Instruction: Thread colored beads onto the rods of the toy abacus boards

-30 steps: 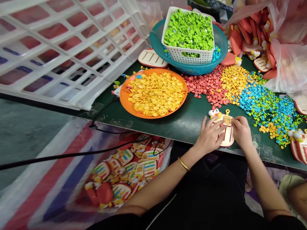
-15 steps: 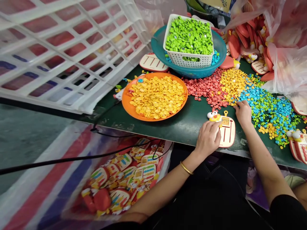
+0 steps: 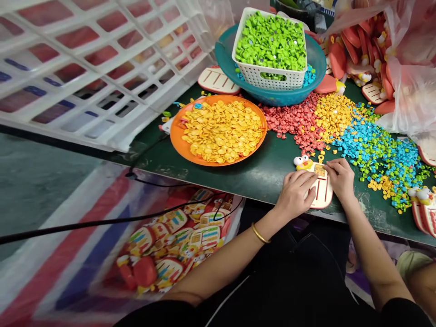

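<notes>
A cream, red-edged toy board (image 3: 323, 193) with long slots and a bulging-eyed duck head (image 3: 302, 162) lies flat near the table's front edge. My left hand (image 3: 295, 193) rests over its left side, fingers bent together and gripping that edge. Over the upper right corner, beside the small picture panel (image 3: 319, 170), my right hand (image 3: 341, 178) has its thumb and fingertips pinched together. Whatever it pinches is too small and covered to make out. Just beyond are heaps of small red pieces (image 3: 308, 129), yellow pieces (image 3: 332, 116) and mixed blue and green pieces (image 3: 378, 147).
An orange plate (image 3: 175, 136) of yellow pieces stands left. Behind it, a teal basin (image 3: 272, 96) carries a white basket (image 3: 250, 76) of green pieces. A white crate (image 3: 102, 68) leans at left. Bagged toys (image 3: 371, 41) lie back right; finished-looking toys (image 3: 177, 236) sit in a bag below.
My right hand has moved from the edge of the yellow heap down and left onto the board's upper right corner. My left hand stays on the board. The view has shifted slightly.
</notes>
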### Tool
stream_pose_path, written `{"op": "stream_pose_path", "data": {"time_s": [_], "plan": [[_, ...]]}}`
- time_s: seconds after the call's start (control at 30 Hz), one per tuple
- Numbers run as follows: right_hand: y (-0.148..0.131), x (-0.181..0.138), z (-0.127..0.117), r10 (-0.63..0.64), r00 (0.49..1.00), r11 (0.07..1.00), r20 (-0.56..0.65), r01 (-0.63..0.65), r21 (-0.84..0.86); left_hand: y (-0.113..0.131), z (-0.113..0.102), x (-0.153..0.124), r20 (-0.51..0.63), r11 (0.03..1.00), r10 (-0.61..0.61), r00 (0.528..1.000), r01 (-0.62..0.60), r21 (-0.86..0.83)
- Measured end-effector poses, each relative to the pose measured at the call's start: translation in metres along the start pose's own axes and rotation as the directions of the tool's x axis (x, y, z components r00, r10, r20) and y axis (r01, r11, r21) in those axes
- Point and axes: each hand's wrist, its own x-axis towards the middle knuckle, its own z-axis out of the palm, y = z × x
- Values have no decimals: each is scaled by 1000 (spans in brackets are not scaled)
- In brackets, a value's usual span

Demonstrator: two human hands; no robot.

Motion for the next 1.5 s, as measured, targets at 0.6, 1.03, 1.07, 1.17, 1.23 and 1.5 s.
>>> {"op": "stream_pose_path", "data": {"time_s": [0.6,1.03,1.07,1.17,1.23,1.5], "plan": [[-7,-25,-17,-55,988,997,145,63,-53,-2,3,-1,-39,995,-16,999,12,-97],[-46,-25,-6,10,959,995,285,-38,91,-2,3,0,-3,988,-55,998,54,-142],[-43,-18,-4,18,966,987,258,-58,148,-2,2,1,14,988,-66,998,67,-136],[-26,20,5,168,981,976,100,-180,124,-1,0,1,64,992,-81,995,87,-87],[-15,47,10,226,971,973,82,-228,21,0,-1,1,99,997,-43,994,49,-58],[-13,14,-16,265,959,957,104,-275,95,-2,1,-1,12,993,-55,998,56,-100]]}}
